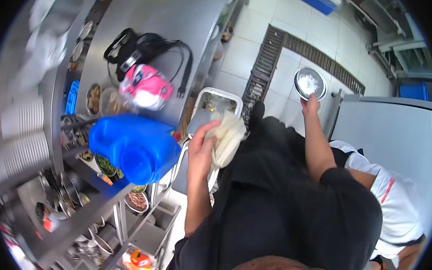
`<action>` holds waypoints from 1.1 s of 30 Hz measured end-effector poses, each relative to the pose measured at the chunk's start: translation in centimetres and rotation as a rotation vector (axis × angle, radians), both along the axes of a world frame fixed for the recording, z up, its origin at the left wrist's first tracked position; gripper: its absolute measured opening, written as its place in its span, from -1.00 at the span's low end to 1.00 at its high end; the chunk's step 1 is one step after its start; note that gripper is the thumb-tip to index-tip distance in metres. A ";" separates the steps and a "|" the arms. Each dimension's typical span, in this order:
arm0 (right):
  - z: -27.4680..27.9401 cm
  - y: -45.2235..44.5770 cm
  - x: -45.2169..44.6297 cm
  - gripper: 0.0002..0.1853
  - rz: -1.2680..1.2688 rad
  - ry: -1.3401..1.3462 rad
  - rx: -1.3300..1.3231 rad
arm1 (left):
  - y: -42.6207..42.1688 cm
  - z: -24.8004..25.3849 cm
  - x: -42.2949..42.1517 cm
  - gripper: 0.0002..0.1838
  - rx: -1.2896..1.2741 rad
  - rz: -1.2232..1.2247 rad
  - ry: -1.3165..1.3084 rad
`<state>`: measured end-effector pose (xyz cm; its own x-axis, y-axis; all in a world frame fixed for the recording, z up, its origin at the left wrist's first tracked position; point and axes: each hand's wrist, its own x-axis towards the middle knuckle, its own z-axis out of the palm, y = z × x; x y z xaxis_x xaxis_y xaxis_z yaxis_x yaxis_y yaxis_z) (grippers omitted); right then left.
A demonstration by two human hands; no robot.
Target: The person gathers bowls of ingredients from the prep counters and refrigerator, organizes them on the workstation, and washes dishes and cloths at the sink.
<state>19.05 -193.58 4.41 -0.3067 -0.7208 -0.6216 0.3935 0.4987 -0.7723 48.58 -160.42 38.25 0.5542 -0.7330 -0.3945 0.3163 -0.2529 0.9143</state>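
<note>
My left hand (201, 148) is closed round a crumpled, off-white cloth (227, 139), which hangs beside the front of my dark clothing. Just beyond it stands a white rectangular tub (238, 95) with something wet inside that I cannot make out. On the other side, my right hand (310, 105) grips the rim of a round metal bowl (310, 83), held out over the tiled floor. The bowl's inside looks white and bright; whether it holds anything is unclear. A large blue plastic jug (135, 145) is to the left of my left hand, on the steel counter.
On the steel counter (169, 14) lie a black strapped bag (144, 48) and a pink-and-white bundle (146, 85). Stacked white plates (23, 137) fill the left. A floor drain grate (261, 63) crosses the tiles. A person in white (393, 198) is close at my right.
</note>
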 end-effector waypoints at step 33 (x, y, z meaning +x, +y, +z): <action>0.8 9.3 -24.6 -0.51 -0.525 -0.312 0.654 | -86.0 4.5 6.5 -0.58 -0.200 -0.449 -0.201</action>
